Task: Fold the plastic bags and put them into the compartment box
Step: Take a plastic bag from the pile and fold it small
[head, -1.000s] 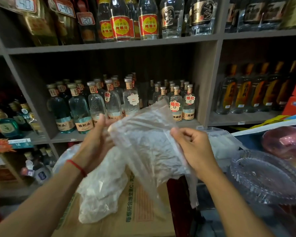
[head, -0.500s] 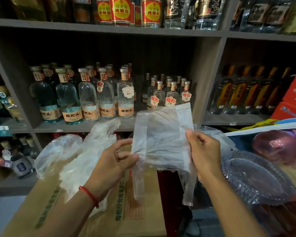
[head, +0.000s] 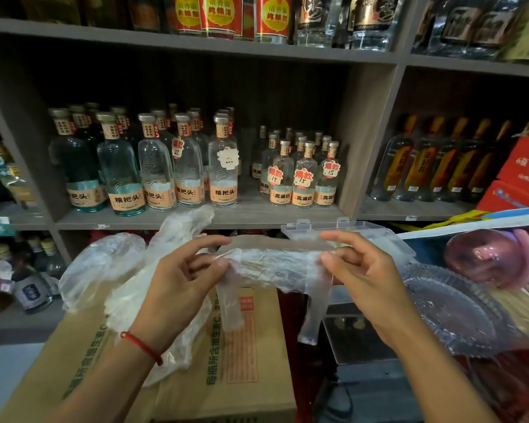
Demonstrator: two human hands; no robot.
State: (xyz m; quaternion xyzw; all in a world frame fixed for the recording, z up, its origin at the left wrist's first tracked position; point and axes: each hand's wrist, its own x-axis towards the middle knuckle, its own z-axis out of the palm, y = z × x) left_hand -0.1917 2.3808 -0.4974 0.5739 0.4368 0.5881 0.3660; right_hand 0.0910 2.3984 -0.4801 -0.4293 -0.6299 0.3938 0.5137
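Translucent, crinkled thin-film plastic bag [head: 275,265], a flat upright sheet half a second ago, is now a narrow horizontal band — first fold made. Left hand [head: 180,279] and right hand [head: 364,273] pinch its ends; handles dangle. Clear, rigid compartment box [head: 364,236] waits just behind.
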